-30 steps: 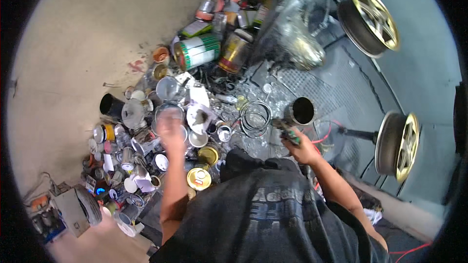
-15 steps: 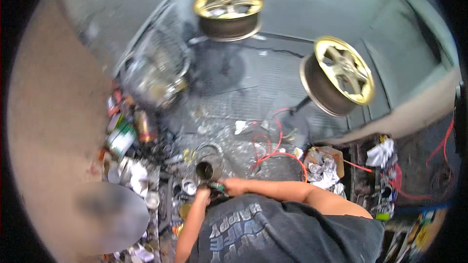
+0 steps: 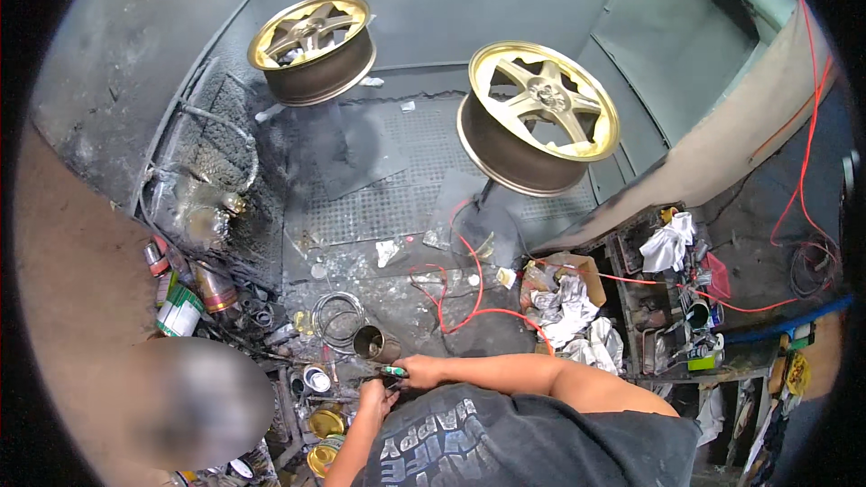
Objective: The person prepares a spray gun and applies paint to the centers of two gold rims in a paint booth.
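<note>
My right hand (image 3: 419,372) is closed around a small green-and-white thing (image 3: 393,371) with dark parts; its kind is too small to tell. Close beside it, my left hand (image 3: 375,394) is closed, its fingers up against the dark parts. What those fingers hold is partly hidden. Just beyond both hands is a metal cup (image 3: 385,348) with a dark, open mouth; I cannot tell whether it is joined to what I hold. To the left of the hands stands an opened can (image 3: 317,378) with a pale rim.
Two gold wheel rims (image 3: 545,101) are raised over the floor ahead. A red hose (image 3: 478,280) winds across the floor to the right. A cardboard box (image 3: 591,281) holds crumpled foil. Coiled wire (image 3: 339,320) lies beyond the cup, and cans (image 3: 180,311) crowd the left.
The view has turned, so the rims sit farther left and the picture is sharper. Both hands stay close together at the same spot by the metal cup.
</note>
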The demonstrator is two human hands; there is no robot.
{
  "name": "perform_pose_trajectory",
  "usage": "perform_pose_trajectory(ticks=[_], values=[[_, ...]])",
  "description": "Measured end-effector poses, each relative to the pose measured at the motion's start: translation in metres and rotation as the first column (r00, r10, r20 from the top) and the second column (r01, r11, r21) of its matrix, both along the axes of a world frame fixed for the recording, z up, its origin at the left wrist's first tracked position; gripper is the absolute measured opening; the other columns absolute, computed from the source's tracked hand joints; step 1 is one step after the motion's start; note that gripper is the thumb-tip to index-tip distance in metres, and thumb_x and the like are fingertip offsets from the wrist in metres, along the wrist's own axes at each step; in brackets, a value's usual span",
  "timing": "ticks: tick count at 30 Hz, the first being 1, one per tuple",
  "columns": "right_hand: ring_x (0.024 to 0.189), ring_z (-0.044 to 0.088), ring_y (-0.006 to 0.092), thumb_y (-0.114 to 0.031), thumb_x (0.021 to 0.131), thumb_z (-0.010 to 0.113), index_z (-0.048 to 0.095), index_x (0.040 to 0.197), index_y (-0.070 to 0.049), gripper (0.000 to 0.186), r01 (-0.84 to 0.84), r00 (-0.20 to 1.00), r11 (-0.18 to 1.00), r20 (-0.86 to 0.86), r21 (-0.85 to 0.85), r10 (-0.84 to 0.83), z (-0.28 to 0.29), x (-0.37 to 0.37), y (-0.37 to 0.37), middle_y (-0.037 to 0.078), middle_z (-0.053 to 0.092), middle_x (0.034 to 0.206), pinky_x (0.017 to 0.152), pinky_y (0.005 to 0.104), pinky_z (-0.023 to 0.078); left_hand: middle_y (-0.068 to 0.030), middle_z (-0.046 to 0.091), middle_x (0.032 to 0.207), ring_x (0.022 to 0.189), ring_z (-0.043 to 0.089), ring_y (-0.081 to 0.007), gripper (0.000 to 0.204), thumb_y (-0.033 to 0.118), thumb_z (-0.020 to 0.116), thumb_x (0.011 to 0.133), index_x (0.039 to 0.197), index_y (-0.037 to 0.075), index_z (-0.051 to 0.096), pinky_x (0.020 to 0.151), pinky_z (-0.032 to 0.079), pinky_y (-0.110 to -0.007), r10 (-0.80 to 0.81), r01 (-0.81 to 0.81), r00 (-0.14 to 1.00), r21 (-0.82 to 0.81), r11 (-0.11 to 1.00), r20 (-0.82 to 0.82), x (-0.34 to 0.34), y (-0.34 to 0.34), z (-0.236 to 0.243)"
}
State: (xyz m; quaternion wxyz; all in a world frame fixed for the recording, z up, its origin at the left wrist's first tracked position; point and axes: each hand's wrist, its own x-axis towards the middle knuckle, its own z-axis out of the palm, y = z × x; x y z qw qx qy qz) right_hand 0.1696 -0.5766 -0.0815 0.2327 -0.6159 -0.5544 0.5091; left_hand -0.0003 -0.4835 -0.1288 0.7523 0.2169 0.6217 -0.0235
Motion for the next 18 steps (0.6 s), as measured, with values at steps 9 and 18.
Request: perform_pose_trajectory(ticks=[9,18], values=[[0.101,0.066,0.0429,-0.023,0.085,0.07,0.061,0.121,-0.007,0.041,-0.041,0.995,0.999,0.09,-0.003,0.041,0.002,0.01,-0.01,0.024,0.069,0.106,0.085,0.0503,0.052,-0.008,0.065,0.084,0.067,0.064,-0.0221,0.019,0.015,0.046,0.096,0.1,0.01,0.064,0.055,0.054,-0.039,-0.007,0.005,0.998,0.023,1.0,0.068,0.002,-0.016,-0.025],[0.101,0.066,0.0428,-0.022,0.083,0.07,0.061,0.124,-0.006,0.045,-0.118,0.987,0.992,0.106,-0.033,0.121,0.005,0.012,-0.006,0.025,0.069,0.108,0.086,0.0502,0.052,-0.0083,0.071,0.088,0.069,0.07,-0.0229,0.022,0.021,0.048,0.099,0.106,0.009,0.066,0.052,0.055,-0.038,-0.064,0.059,0.994,0.064,0.996,0.089,0.002,-0.022,-0.017]])
